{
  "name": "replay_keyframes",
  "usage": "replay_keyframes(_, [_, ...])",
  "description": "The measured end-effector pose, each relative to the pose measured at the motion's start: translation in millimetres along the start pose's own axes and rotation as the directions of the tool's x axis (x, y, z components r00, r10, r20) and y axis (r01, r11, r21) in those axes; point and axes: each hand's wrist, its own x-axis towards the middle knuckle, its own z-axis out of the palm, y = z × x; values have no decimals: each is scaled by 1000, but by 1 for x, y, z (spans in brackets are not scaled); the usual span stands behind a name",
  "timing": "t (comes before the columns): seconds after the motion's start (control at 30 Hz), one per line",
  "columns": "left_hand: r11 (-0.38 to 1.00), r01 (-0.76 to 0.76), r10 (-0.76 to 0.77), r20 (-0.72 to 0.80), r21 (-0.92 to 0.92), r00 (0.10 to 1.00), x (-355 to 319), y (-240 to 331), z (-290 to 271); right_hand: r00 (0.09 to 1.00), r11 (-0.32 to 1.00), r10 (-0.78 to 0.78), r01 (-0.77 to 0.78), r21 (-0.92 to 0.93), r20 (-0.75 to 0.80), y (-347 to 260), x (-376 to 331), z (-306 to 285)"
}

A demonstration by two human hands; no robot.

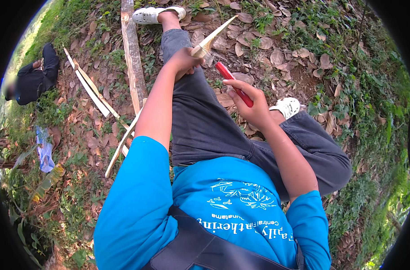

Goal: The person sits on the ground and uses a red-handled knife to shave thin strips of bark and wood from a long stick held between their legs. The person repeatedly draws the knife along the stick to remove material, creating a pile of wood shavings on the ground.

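My left hand (187, 62) rests over my left thigh, its fingers wrapped round a pale split strip of wood or bamboo (212, 38). The strip's tapered end points up and to the right. A curved pale length (123, 145) shows on the other side of my left forearm; whether it is the same piece is hidden. In my right hand (253, 105) is a slim, bright red handle (225, 72), tilted up to the left. No blade can be made out on it. The red handle and the strip are apart.
More pale split strips (89, 88) lie on the leaf-covered ground at left. A long log or plank (133, 54) runs alongside my left leg. A person in dark clothes (38, 76) sits at far left, above a crumpled bluish plastic bag (44, 150). Green plants border the right.
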Motion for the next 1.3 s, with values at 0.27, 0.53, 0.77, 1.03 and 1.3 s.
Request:
replay_keyframes(0.27, [820, 100, 101, -314, 564, 944, -26, 21, 18, 1000, 1000, -4, 4, 4, 4, -27, 11, 5])
replay_keyframes(0.53, [945, 79, -51, -97, 316, 994, 8, 2, 1, 998, 997, 67, -67, -37, -2, -39, -34, -22])
replay_keyframes(0.77, [886, -7, 116, -208, 463, 971, -4, 4, 9, 997, 995, 80, -81, -56, -12, -82, -49, -22])
replay_keyframes(1.03, [855, 81, 82, -288, 512, 954, -11, 9, 10, 994, 995, 96, -96, 4, -51, -62, -4, -1])
replay_keyframes(1.3, [1000, -17, 23, 268, -25, 963, -9, 6, -16, 982, 979, 186, -188, 80, 32, -55, -31, -24])
